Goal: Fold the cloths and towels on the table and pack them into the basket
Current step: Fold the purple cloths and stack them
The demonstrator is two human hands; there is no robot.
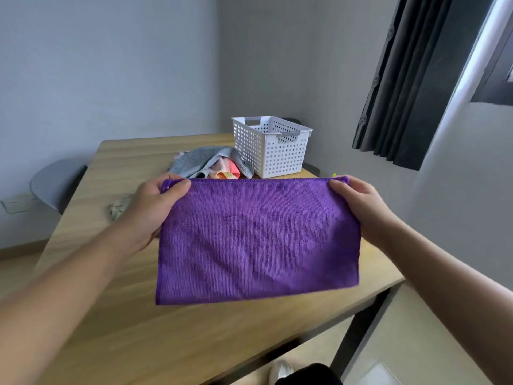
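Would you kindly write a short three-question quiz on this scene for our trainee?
1. True or false: the left hand and right hand hold the purple cloth by its top corners.
2. The basket is: A upright on the table; B tipped over; C held in both hands.
3. Fill in: the top towel of the pile is ___.
Key: 1 true; 2 A; 3 grey.

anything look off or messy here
Nothing damaged or spilled. The cloth pile beside the basket is a loose heap, and one pale crumpled cloth lies apart from it, behind the left hand holding the purple cloth.
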